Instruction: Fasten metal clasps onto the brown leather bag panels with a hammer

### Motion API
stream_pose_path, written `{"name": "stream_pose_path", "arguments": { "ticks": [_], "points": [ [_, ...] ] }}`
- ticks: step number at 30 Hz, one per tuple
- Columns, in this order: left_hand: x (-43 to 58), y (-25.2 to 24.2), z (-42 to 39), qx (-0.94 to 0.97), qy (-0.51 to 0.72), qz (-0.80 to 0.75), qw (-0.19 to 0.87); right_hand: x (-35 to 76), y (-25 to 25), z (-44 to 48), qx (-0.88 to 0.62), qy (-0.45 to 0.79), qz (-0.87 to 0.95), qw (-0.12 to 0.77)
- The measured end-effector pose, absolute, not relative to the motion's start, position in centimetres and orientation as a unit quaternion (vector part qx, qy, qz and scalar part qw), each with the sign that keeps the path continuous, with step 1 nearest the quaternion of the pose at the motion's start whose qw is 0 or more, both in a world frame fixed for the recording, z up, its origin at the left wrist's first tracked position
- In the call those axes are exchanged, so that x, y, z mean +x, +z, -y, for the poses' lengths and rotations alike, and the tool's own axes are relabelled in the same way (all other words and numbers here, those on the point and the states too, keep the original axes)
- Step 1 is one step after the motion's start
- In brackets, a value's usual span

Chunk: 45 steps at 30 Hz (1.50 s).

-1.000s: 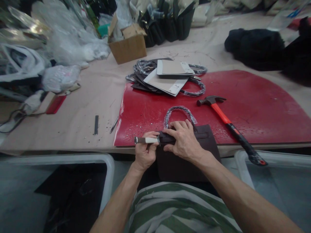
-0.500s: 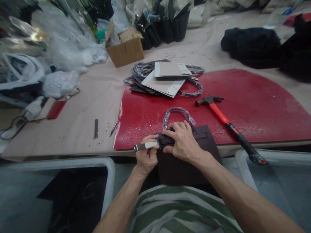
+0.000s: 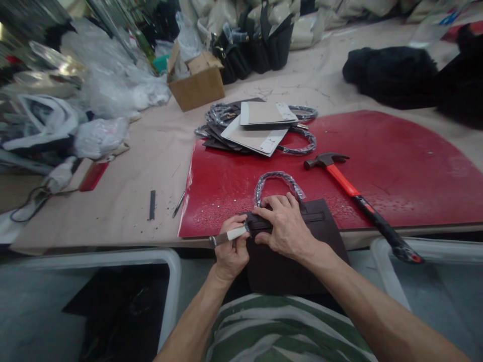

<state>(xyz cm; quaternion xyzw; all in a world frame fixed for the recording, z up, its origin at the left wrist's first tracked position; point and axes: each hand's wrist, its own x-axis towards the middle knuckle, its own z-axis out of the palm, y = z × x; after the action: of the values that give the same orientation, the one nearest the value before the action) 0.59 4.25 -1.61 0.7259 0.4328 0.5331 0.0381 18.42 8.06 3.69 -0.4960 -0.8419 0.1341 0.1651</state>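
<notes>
In my left hand (image 3: 231, 255) is a hand punch (image 3: 234, 234) with a white and dark handle and a metal end cap. It lies nearly level, its tip at the left end of a dark brown leather bag panel (image 3: 290, 274). My right hand (image 3: 285, 223) grips the panel's upper part, fingers on the raised strip (image 3: 314, 217) and thumb bent below it; the strip's middle is hidden under this hand. Beyond my fingers a plastic-wrapped handle loop (image 3: 277, 175) rises from the panel's top edge. Where the punch tip meets the leather is too small to make out.
Right of the panel, a claw hammer (image 3: 354, 193) lies across the red mat (image 3: 407, 166), its grip overhanging the table edge. Behind are stacked panels (image 3: 260, 138) with wrapped handles and a cardboard box (image 3: 198, 89). White bins (image 3: 173, 271) stand below the edge; a thin pen-like tool (image 3: 178, 205) lies left.
The whole view has shifted slightly, so everything sits a little lower and mostly to the right. Both hands keep their hold, and the punch stays at the panel's left end.
</notes>
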Motion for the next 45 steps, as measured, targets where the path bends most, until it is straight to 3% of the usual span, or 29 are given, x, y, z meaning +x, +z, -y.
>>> {"name": "stream_pose_path", "arguments": {
  "ticks": [26, 45],
  "points": [
    [1.2, -3.8, -3.1, 0.678, 0.57, -0.455, 0.094, 17.9, 3.4, -8.1, -0.508, 0.13, 0.836, 0.163],
    [0.0, 0.4, -5.4, 0.761, 0.46, -0.435, 0.143, 18.0, 3.6, -8.1, -0.507, 0.145, 0.833, 0.165]
  ]
}}
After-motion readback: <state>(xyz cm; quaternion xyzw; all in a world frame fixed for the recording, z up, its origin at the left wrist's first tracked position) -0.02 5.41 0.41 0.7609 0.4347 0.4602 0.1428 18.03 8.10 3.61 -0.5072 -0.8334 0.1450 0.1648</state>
